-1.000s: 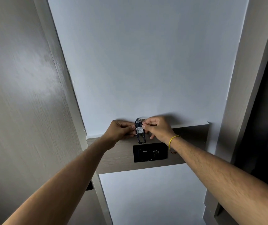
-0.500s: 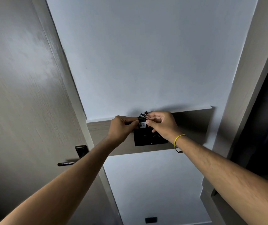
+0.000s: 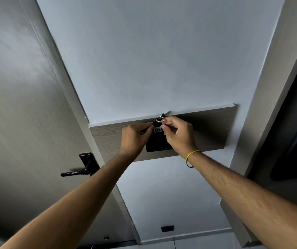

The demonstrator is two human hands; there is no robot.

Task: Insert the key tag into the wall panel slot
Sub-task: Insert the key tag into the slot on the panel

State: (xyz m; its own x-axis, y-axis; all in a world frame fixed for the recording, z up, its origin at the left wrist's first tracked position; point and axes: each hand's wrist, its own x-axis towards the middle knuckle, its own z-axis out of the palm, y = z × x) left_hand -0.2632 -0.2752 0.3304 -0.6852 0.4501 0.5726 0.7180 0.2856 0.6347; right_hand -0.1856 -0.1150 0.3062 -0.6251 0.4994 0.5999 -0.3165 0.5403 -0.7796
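A dark key tag (image 3: 157, 129) with a small white numbered label stands upright against the black wall panel (image 3: 157, 146), which is set in a wood-grain strip (image 3: 210, 130) on the white wall. The tag's lower part merges with the panel, so how deep it sits is hard to tell. My left hand (image 3: 134, 139) pinches the tag's left edge. My right hand (image 3: 178, 135), with a yellow band on its wrist, pinches the right edge near the metal key ring (image 3: 162, 119). Both hands hide most of the panel.
A grey wood door with a black lever handle (image 3: 80, 170) stands at the left. A door frame (image 3: 262, 97) and a dark opening lie at the right. A small black outlet (image 3: 167, 228) sits low on the wall.
The tag has come down from above the panel onto it, with both hands following. The view has tilted down, so the door handle and lower wall now show.
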